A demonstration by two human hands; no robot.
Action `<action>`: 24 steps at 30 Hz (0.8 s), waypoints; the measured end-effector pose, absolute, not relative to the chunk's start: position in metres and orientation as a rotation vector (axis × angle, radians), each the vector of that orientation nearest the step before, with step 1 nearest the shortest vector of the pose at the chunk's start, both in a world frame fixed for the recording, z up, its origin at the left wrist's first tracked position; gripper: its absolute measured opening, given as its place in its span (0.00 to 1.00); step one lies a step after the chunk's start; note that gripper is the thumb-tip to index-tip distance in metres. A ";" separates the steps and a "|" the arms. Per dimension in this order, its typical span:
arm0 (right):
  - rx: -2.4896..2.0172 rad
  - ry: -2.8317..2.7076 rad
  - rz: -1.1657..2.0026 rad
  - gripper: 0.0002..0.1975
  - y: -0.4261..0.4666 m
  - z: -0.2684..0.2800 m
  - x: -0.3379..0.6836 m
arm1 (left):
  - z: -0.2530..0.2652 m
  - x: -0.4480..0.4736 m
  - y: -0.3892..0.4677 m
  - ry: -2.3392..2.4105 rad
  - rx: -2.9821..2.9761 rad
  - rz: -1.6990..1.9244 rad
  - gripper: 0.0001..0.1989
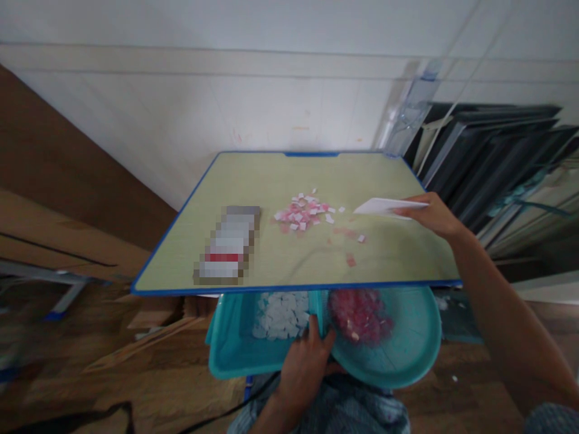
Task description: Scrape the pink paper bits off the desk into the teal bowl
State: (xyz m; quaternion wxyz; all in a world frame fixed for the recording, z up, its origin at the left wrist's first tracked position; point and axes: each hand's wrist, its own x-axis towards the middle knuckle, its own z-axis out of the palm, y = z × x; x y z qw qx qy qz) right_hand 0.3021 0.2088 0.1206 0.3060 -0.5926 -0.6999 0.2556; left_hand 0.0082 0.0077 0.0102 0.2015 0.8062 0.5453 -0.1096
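Centrally, a rectangular pale-green counter with a blue edge (280, 265) bears a heap of small flat pink and white pieces (304, 214), with several strays to its right. Around it are a plain white wall (271, 108), a clear plastic bottle (409, 120) at the far-right corner, and stacked dark flat panels (488, 150) at right. Below the near edge, a turquoise rectangular plastic tray (230, 355) contains white chips (283, 316); beside it, a turquoise round plastic basin (407, 367) contains deep-pink pieces (359, 316). The right hand (436, 214) has its grip closed on a thin white sheet (380, 207) above the counter's right side. The left hand (304, 361) lies at the adjoining rims; whether its grip is closed cannot be told. At left, an oblong grey-white object with a red band (228, 244) is pixelated, any writing illegible. The counter hides the far parts of tray and basin; the deep-pink pieces are blurred.
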 end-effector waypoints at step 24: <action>-1.368 -2.022 0.887 0.19 0.182 0.144 0.254 | 0.004 0.007 0.006 1.532 2.329 -0.283 0.30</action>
